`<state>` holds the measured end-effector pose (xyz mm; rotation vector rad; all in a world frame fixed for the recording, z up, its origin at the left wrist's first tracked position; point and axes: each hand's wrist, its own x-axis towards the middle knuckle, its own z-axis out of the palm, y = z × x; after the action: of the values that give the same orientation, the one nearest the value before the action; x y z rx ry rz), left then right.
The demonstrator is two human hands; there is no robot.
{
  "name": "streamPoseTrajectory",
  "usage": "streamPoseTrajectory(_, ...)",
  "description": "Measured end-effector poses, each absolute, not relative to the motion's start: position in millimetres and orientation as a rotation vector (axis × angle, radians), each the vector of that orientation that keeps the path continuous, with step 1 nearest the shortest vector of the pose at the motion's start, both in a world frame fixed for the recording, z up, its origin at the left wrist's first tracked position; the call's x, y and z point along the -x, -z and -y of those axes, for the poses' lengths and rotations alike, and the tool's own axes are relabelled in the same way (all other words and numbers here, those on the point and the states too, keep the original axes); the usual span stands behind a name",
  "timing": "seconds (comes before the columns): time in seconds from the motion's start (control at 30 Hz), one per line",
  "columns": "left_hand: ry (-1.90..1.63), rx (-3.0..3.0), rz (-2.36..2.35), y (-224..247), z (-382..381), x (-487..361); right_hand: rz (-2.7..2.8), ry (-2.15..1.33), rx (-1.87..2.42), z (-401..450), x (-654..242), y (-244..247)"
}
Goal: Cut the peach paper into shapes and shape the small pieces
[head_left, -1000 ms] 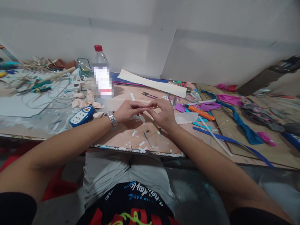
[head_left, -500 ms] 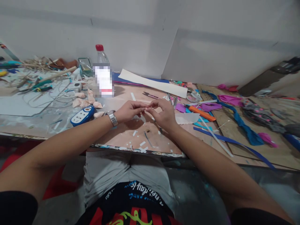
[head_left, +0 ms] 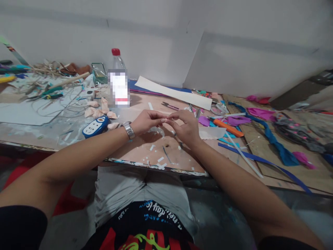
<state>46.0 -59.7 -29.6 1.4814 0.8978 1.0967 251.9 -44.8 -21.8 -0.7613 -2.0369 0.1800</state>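
Above the middle of the worktable [head_left: 140, 151], my left hand [head_left: 147, 123] and my right hand [head_left: 186, 127] meet at their fingertips. Both are closed in a pinch, thumb against fingers. Whatever lies between the tips is tiny and pale, mostly hidden by the fingers, and I cannot make out what it is. A clear curled strip [head_left: 157, 131] shows just below the left fingers. Small white paper scraps [head_left: 160, 159] are scattered on the tabletop under the hands. To the right of my right hand lies a translucent white sheet [head_left: 212, 133].
A blue power strip [head_left: 95, 126] and peach-coloured crumpled pieces [head_left: 97, 113] lie left, before a red-capped bottle [head_left: 118, 64]. Behind are a cream strip [head_left: 173, 93] and small scissors [head_left: 170, 106]. An orange utility knife [head_left: 229, 127] and blue fabric strips [head_left: 275, 142] lie right.
The view has shifted slightly, so things on the table appear a little further right. Both hands stay together in nearly the same pinch.
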Motion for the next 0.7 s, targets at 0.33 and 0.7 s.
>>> streamPoseTrajectory(0.33, -1.196, -1.466, -0.878, 30.4, 60.5, -49.0, 2.059, -0.189, 0.785, 47.1, -251.0, 18.9)
streamPoseTrajectory(0.7, -1.115, -1.564, -0.854, 30.0, 58.3, -43.5, 2.001, -0.207, 0.814, 46.4, -253.6, 22.6)
